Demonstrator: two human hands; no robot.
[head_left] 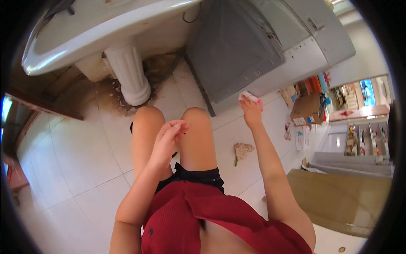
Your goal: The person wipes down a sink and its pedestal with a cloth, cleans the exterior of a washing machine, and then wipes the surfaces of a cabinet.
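My right hand (pixel 252 111) reaches out to the right, its fingers closed on a white and pink cloth (pixel 249 96). The cloth is against the lower edge of a pale cabinet-like unit (pixel 270 74) with a dark grey panel (pixel 232 51). Above my knees, my left hand (pixel 171 134) has its fingers curled loosely together, and I see nothing in them. A crumpled beige cloth or paper (pixel 243 150) with a green end lies on the tiled floor (pixel 95 158), between my right forearm and my leg.
Ahead is a white sink (pixel 105 31) on a fluted pedestal (pixel 128 72), with brown stains around its foot. To the right stand a cardboard box (pixel 306 109) and a brown panel (pixel 338 199). A wooden beam (pixel 44 103) lies at the left.
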